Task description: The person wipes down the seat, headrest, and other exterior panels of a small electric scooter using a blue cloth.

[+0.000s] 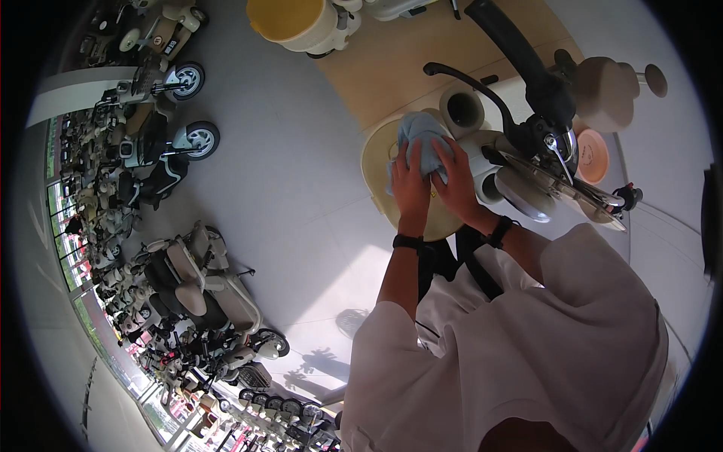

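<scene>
Clamping their grip on bunched light-blue cloth (424,135), left hand (410,186) and right hand (456,184) hover over a round cream basin (376,167). Parked beige-and-black scooters (193,299) line the smooth grey floor (286,135).

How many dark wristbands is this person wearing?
2 in view. One dark band circles the wrist of the left hand; the other dark band circles that of the right hand. Any beneath the sleeves would be hidden.
</scene>
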Tool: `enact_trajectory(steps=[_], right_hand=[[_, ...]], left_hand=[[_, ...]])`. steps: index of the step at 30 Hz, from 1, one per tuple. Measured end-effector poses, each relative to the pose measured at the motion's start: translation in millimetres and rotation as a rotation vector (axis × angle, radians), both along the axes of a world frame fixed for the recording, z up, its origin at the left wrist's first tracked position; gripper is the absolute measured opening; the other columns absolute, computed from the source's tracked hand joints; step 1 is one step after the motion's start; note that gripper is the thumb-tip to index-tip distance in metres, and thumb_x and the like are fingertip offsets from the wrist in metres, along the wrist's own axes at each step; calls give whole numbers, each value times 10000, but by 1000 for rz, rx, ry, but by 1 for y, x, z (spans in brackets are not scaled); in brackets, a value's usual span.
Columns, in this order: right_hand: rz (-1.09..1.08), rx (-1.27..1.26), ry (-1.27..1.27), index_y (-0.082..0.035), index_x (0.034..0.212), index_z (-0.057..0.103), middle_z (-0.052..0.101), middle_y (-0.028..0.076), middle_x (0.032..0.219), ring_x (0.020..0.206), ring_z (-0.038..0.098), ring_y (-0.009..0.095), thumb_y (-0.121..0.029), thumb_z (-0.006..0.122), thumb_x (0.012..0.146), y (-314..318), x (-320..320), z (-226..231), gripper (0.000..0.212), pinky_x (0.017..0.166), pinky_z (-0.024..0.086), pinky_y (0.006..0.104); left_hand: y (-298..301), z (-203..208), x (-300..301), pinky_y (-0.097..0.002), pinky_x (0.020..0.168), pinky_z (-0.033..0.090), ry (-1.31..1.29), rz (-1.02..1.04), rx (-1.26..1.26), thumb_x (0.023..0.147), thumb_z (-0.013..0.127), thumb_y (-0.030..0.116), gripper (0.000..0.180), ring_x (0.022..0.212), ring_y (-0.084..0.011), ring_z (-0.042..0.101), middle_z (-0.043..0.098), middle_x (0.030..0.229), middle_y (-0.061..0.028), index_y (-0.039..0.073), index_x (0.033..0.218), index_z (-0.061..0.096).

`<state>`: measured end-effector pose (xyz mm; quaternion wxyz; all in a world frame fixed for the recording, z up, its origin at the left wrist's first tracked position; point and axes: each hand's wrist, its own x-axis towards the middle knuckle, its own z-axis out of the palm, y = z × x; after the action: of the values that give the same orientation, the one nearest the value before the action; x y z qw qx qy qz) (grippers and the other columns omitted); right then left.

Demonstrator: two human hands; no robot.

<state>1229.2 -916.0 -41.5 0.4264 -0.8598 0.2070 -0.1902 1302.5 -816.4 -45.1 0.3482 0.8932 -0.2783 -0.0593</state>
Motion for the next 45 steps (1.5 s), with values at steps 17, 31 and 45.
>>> enact_trajectory(steps=[17, 31, 45], right_hand=[[368, -289, 638, -133, 1313, 540, 399, 189, 1430, 1412, 290, 419, -273, 789, 636, 41, -101, -58, 735, 1171, 222, 581], [162, -448, 320, -205, 1414, 470, 424, 124, 1425, 1347, 371, 387, -106, 781, 628, 8, 84, -53, 851, 1129, 315, 526], [381, -250, 819, -159, 1303, 541, 466, 160, 1236, 1195, 445, 378, -224, 853, 577, 59, -82, -52, 793, 1021, 408, 489]], left_hand=[[106, -119, -86, -420, 854, 462, -51, -532, 196, 750, 688, 221, 543, 1003, -281, 552, 540, 1125, -89, 120, 1274, 594], [29, -73, 71, -450, 931, 420, -135, -58, 115, 636, 808, 122, 824, 1103, -322, 500, 487, 1285, -103, 165, 1397, 496], [126, -104, -60, -386, 842, 470, -30, -523, 119, 778, 646, 177, 512, 990, -266, 555, 548, 1096, -66, 171, 1288, 600]])
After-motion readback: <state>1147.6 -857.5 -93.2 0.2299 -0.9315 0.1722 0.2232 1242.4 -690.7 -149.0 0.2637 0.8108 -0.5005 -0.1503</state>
